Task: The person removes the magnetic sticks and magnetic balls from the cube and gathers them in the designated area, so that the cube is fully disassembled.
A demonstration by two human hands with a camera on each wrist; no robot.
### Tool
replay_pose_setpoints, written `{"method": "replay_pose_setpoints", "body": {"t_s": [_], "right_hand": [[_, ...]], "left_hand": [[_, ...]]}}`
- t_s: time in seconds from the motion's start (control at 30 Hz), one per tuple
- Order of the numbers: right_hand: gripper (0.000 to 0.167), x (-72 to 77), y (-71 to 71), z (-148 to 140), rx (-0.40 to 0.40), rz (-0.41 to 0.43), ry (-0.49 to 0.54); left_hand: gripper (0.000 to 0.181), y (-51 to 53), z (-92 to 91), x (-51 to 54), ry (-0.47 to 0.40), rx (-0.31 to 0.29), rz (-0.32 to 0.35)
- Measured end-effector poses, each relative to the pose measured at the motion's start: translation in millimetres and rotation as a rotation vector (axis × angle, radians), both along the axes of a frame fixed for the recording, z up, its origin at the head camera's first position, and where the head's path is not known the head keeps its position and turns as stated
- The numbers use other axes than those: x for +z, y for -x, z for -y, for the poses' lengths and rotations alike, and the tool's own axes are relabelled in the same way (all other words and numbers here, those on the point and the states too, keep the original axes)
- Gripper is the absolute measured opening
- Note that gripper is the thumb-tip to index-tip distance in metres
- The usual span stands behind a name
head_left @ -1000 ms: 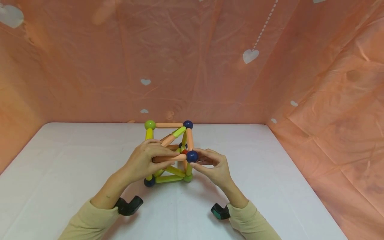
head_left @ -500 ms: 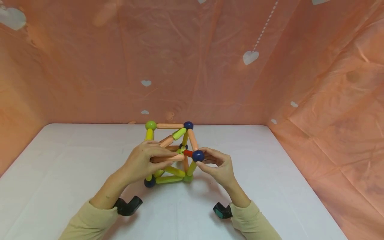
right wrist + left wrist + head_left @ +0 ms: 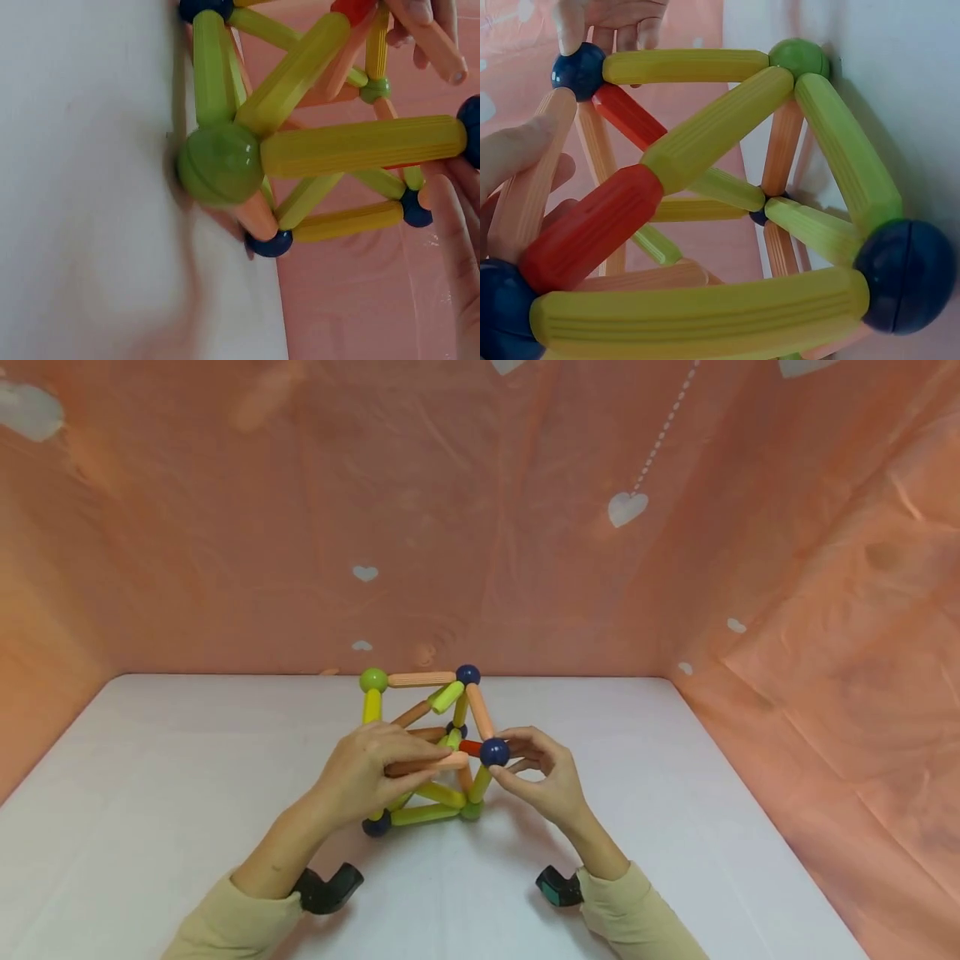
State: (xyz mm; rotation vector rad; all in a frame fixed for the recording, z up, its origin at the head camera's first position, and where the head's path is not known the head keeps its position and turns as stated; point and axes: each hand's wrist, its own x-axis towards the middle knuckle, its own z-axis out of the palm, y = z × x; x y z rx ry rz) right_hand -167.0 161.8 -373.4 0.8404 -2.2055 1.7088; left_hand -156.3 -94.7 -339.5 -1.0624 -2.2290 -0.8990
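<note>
Head view: the left hand (image 3: 375,768) pinches a peach rod (image 3: 452,762), its right end apart from the navy ball (image 3: 494,752) pinched by the right hand (image 3: 546,777). That ball is a corner of the ball-and-rod frame (image 3: 423,815) standing on the white table (image 3: 660,802).

A white-covered table (image 3: 637,810) stretches in front of me, its far edge meeting a peach-orange sheet (image 3: 247,552) that rises behind it and along both sides, heavily creased on the right. Pale hearts dot the sheet: a big heart (image 3: 28,413) up at the left, another heart (image 3: 627,509) at the end of a white dotted line (image 3: 663,428).
</note>
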Motion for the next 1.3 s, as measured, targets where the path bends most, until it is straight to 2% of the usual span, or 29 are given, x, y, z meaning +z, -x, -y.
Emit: {"method": "replay_pose_setpoints", "body": {"t_s": [0.23,0.47,0.6,0.83,1.0,1.23,1.3], "right_hand": [[0.036,0.5,-1.7,5.8,0.004,0.002,-0.042],[0.036,11.8,-2.9,5.8,-0.070,-0.107,-0.150],[0.036,16.7,-4.3,7.3,-0.079,-0.127,-0.177],[0.028,41.8,-18.2,18.6,-0.037,-0.185,-0.172],[0.028,38.6,-19.0,22.2,-0.029,-0.215,-0.146],[0.033,7.4,-6.6,15.5,-0.036,-0.080,-0.081],[0.034,3.6,-6.4,14.2,-0.024,-0.057,-0.054]], "left_hand": [[0.026,-4.4,2.8,-0.4,0.013,0.016,0.039],[0.026,-6.0,-1.8,-1.4,-0.015,0.005,0.049],[0.026,-5.7,-4.0,-1.1,-0.011,0.008,0.045],[0.026,-5.6,-4.6,0.1,0.006,0.014,0.066],[0.026,-6.8,-2.4,0.8,0.012,0.022,0.062],[0.026,-8.0,0.3,1.2,0.009,0.043,0.066],[0.026,-7.5,0.6,-0.1,0.008,0.041,0.065]]}}
